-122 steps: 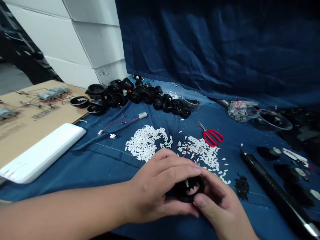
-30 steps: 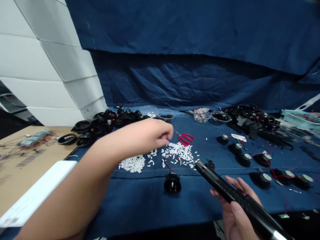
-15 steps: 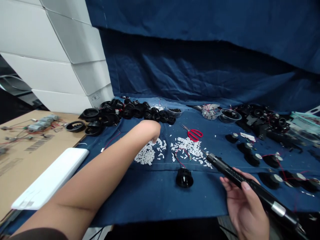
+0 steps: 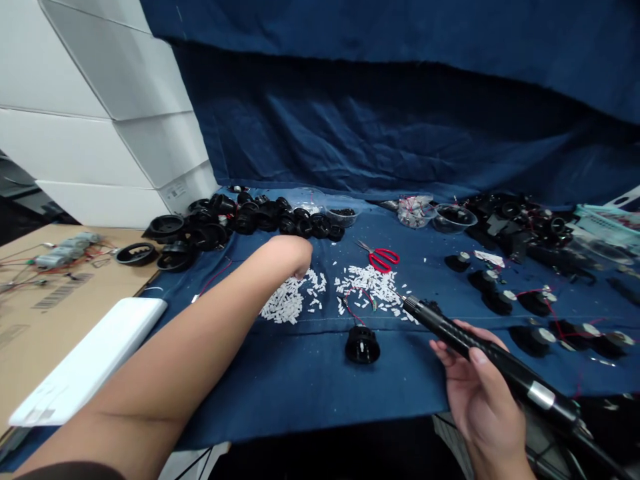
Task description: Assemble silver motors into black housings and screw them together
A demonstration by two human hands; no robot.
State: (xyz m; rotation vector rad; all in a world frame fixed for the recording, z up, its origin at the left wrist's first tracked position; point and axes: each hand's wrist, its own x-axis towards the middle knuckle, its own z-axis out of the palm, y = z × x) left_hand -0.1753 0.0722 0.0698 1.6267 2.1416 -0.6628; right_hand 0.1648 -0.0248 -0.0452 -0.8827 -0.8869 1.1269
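Gripping a black electric screwdriver [image 4: 465,350] in the right hand [image 4: 475,393], the person holds the left hand [image 4: 293,257] curled over a heap of small white pieces [image 4: 287,300], its grip hidden, so whether it pinches anything cannot be told. A single black round housing [image 4: 362,345] stands unheld on the blue cloth [image 4: 280,413] just ahead. Farther right lie rows of black housings with white caps and red wires [image 4: 533,340], seemingly done, while the bare black housings [image 4: 265,220] heaped at the back look still left.
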